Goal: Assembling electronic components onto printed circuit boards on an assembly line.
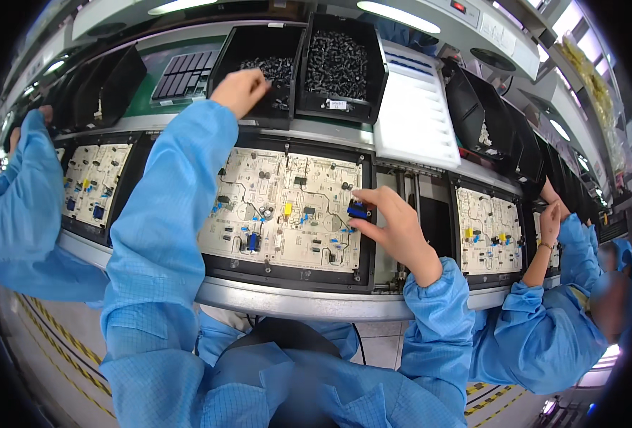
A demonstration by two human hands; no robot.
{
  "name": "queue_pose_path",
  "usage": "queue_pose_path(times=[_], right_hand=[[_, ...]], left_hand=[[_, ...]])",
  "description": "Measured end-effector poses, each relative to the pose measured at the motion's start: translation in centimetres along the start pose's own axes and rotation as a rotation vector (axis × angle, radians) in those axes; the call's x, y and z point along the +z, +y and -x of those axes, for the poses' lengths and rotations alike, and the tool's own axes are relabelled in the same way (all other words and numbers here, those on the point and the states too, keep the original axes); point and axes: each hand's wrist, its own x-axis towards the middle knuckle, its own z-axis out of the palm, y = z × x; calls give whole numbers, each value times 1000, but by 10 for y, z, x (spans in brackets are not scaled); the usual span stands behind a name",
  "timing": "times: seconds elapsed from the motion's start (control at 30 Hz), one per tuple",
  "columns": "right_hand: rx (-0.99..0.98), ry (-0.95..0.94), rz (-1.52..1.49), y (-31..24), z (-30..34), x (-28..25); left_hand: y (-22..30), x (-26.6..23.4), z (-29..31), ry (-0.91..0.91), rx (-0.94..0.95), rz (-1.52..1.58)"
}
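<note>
A cream circuit board (309, 246) lies in a black frame in front of me, bearing several small black, blue and yellow parts. At its right edge, my right hand (398, 228) has thumb and fingers closed round a blue and black block-shaped component (359, 209). Whether that component touches the board cannot be made out. My left hand (241, 93) reaches over the front of a black bin (223, 60) of small black parts, its fingers drawn together. Anything between those fingertips is too small to name.
Another black bin (336, 105) heaped with small black parts stands right of the first. Beyond it is a white slotted tray (416, 114). More boards (491, 228) in frames line the metal rail (309, 303). Co-workers in blue sleeves (530, 335) work on both sides.
</note>
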Motion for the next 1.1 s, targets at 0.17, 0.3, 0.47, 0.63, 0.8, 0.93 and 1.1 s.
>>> queue_pose_path(times=[0.17, 0.3, 0.47, 0.63, 0.8, 0.93, 1.1], right_hand=[[-13, -26, 18, 2, 3, -1], [-62, 2, 9, 6, 4, -2], [-84, 117, 34, 5, 4, -8], [-160, 171, 81, 9, 7, -9], [-150, 218, 85, 10, 13, -9], [24, 205, 31, 13, 17, -7], [590, -87, -691, 0, 7, -14]], left_hand=[[-15, 18, -17, -414, -78, 125], [-5, 17, -26, -551, -133, 102], [-4, 18, -28, -550, -141, 92], [4, 23, -35, -623, -161, 8], [2, 33, -35, -621, -147, -109], [-7, 39, -38, -643, -154, -67], [-7, 43, -36, -259, -24, -145]])
